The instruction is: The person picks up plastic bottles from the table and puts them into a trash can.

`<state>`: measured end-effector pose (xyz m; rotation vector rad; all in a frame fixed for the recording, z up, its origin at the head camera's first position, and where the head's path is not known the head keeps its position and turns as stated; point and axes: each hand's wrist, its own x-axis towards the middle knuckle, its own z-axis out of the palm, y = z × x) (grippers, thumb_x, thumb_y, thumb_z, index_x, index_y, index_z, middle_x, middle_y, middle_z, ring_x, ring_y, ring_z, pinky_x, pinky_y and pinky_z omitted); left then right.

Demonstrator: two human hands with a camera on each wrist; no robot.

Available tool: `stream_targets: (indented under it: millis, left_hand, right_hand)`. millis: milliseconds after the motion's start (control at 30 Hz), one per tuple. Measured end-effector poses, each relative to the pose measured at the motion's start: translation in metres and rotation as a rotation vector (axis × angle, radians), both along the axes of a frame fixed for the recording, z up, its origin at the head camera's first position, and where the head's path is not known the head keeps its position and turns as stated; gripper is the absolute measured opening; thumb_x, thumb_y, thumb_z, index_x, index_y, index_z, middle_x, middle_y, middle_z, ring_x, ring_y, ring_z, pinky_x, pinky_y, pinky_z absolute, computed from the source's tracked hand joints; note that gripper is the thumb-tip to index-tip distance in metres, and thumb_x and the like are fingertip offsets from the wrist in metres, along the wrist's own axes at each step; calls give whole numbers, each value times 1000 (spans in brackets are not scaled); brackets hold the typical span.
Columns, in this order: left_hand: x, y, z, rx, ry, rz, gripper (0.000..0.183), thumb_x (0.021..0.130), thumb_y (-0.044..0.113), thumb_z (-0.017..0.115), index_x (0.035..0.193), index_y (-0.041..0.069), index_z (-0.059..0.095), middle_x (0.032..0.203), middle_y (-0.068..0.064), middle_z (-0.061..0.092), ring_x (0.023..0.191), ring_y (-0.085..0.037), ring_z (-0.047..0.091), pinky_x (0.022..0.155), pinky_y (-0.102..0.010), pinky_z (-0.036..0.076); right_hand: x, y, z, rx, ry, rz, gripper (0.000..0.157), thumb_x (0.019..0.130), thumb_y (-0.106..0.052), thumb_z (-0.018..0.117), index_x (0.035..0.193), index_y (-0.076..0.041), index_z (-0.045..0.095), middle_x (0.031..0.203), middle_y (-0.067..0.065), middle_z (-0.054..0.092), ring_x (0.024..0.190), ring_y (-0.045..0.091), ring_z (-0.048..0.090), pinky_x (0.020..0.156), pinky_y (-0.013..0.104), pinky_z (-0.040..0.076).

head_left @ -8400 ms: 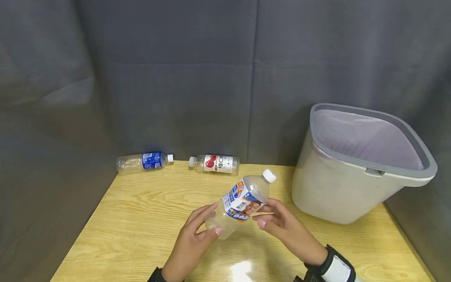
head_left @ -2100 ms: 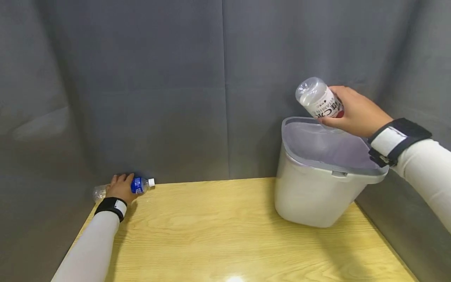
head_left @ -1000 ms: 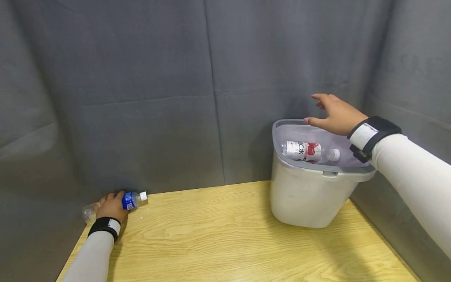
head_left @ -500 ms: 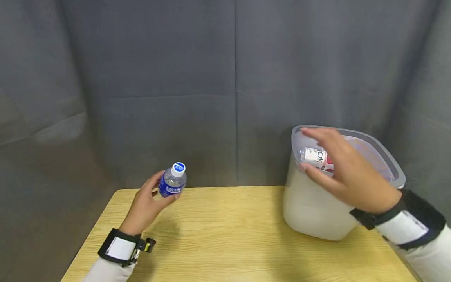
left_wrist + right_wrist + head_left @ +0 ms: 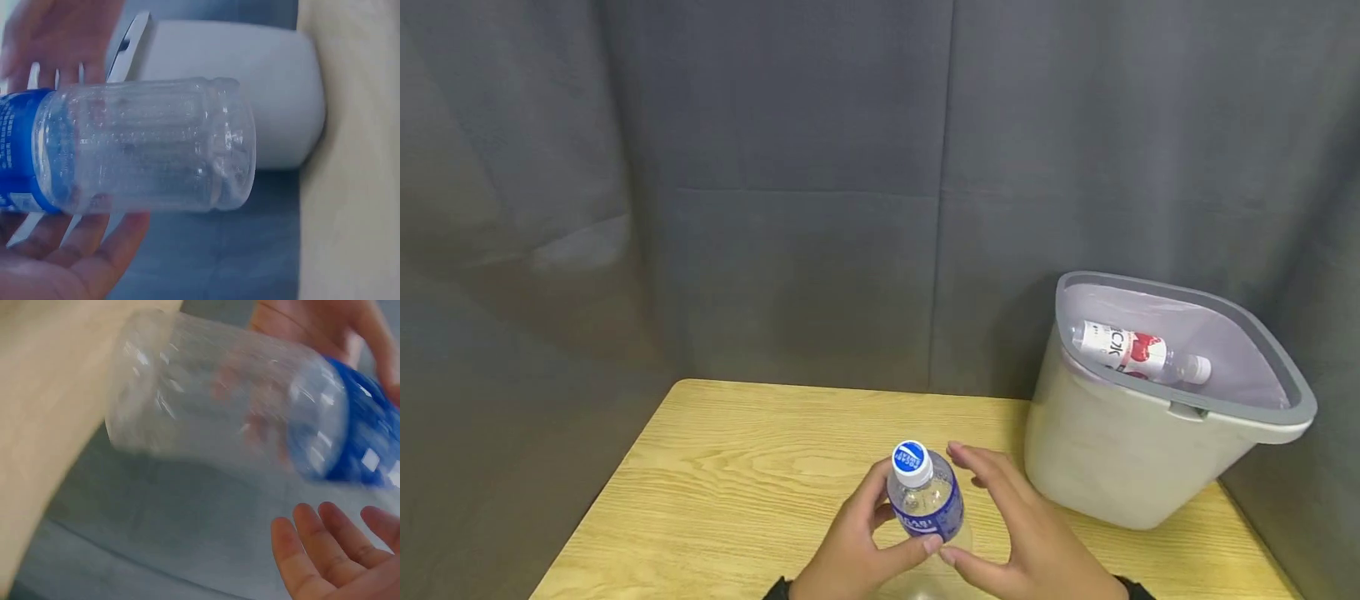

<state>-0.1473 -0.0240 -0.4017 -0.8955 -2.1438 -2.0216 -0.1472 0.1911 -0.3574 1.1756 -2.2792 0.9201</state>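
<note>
My left hand (image 5: 857,546) grips a clear plastic bottle (image 5: 936,500) by its blue label, cap end up, over the front of the table. Its white screw cap (image 5: 913,462) with a blue top is on. From the right, my right hand (image 5: 1030,533) reaches close beside the bottle, thumb and fingers spread. In the right wrist view those fingers (image 5: 297,550) stand apart from the label. The left wrist view shows the see-through lower body (image 5: 144,144) of the bottle, with no liquid visible.
A pale grey bin (image 5: 1105,450) with a grey rim and a plastic liner stands at the table's right. Inside lies a bottle (image 5: 1123,350) with a white label and red fruit picture. Grey curtains (image 5: 805,250) enclose the wooden table (image 5: 752,467) at back and sides.
My left hand has lifted the blue-labelled bottle from the far left and brought it upright to the front middle. My right hand let the white-labelled bottle drop into the bin, then came beside the other.
</note>
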Motion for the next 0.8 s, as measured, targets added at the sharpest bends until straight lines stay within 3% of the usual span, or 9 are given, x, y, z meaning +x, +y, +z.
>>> stream_targets:
  millis: [167,367,600,800]
  left_hand:
    - [11,23,-13,73,-70,-73,66,85,18,71,140,24,35,128,-5,51,115,-28,50,95,-39,43]
    - [17,30,-18,81,-53,-47,65,82,17,72,138,22,39,125,-5,54,112,-26,52,94,-38,44]
    - [19,30,-14,50,-80,-32,65,82,19,73,138,24,40,127,-2,52,114,-23,51,94,-39,44]
    - [12,26,-7,-72,8,-13,70,85,25,72,143,28,32,137,4,43,124,-19,41,99,-41,38]
  right_hand:
    - [11,2,-22,38,-168,-104,94,76,-37,78,149,-18,22,134,-7,40,115,12,48,86,42,49]
    - [17,3,-26,28,-230,-131,96,75,-35,79,149,-23,20,130,-9,43,112,12,50,86,46,49]
    - [18,4,-26,12,-183,-120,94,76,-34,79,149,-21,21,130,-8,44,110,12,51,85,44,50]
    - [11,13,-10,44,-131,-76,89,80,-40,75,148,-19,22,131,-7,43,110,11,49,86,40,49]
